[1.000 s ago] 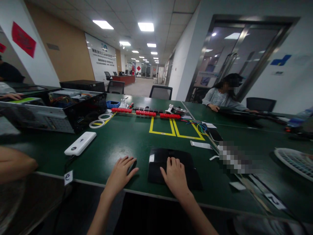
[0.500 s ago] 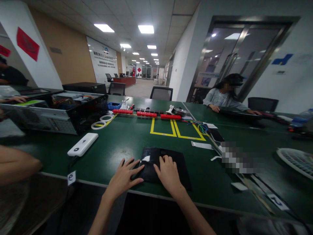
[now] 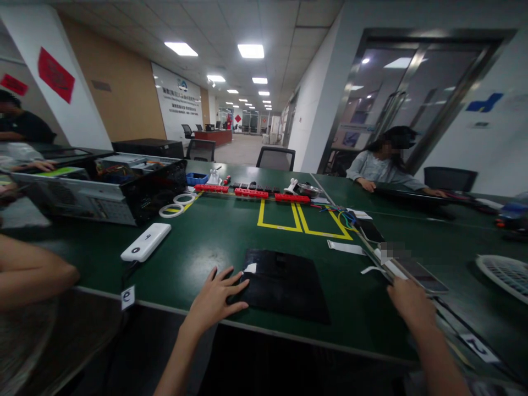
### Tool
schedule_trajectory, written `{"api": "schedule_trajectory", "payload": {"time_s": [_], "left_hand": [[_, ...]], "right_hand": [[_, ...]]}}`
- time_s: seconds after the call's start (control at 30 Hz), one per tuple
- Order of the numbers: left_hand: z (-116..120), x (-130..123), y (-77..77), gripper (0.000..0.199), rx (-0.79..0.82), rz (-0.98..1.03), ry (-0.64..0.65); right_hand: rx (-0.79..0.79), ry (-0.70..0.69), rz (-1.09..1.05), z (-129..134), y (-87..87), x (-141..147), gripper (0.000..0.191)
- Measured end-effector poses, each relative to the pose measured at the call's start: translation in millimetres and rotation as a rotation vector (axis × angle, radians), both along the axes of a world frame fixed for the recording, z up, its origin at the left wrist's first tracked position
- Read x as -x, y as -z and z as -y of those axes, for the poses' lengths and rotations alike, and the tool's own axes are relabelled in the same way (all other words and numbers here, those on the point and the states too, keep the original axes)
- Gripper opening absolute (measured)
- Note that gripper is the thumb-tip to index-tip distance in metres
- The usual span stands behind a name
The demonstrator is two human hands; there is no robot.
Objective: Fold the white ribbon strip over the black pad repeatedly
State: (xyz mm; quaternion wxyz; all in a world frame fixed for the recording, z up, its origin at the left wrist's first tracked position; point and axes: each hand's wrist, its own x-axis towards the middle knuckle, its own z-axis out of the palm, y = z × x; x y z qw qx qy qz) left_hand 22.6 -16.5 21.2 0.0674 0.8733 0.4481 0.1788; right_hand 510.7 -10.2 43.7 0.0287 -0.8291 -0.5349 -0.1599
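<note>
A thin, flat black sheet [image 3: 289,289] lies on the green table before me, with a small white patch [image 3: 250,268] by its upper left edge. My left hand [image 3: 218,300] rests open with fingers spread, the fingertips on the left edge of the sheet. Off to the right, my right hand [image 3: 411,302] reaches to a flat device with a dark screen [image 3: 427,276] and a pale strip alongside it. Its fingers are mostly hidden behind the back of the hand, so whether they grip anything does not show.
An opened computer case [image 3: 94,187] stands at the left, near a white power bank [image 3: 146,242] and white rings [image 3: 171,210]. Red strips [image 3: 251,193] and yellow tape outlines [image 3: 280,226] lie ahead. Wires [image 3: 348,219] are at the right. A person [image 3: 383,159] sits across the table.
My right hand has left the black sheet and moved right to the flat device. The sheet now lies flatter. My left hand stays at its left edge.
</note>
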Motion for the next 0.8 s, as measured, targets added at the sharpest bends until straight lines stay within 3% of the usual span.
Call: {"api": "schedule_trajectory", "payload": {"time_s": [0.17,0.33,0.53,0.67,0.8], "left_hand": [[0.8,0.6,2.8,0.047,-0.045,0.072,-0.008],[-1.5,4.7,10.8,0.034,-0.152,0.265,-0.049],[1.2,3.3,8.0,0.032,-0.382,0.426,-0.134],[18.9,-10.6,-11.2,0.050,-0.519,0.358,-0.209],[43.2,-22.0,-34.8,0.070,-0.634,0.289,-0.278]], "right_hand": [[-0.030,-0.023,0.010,5.4,-10.6,4.4,0.035],[-0.127,-0.073,0.032,4.3,-31.5,36.9,0.036],[-0.416,-0.505,-0.121,18.8,-57.6,117.4,0.035],[-0.545,-0.786,-0.283,42.5,-70.5,165.9,0.031],[-0.589,-0.982,-0.402,62.3,-79.2,188.3,0.031]]}}
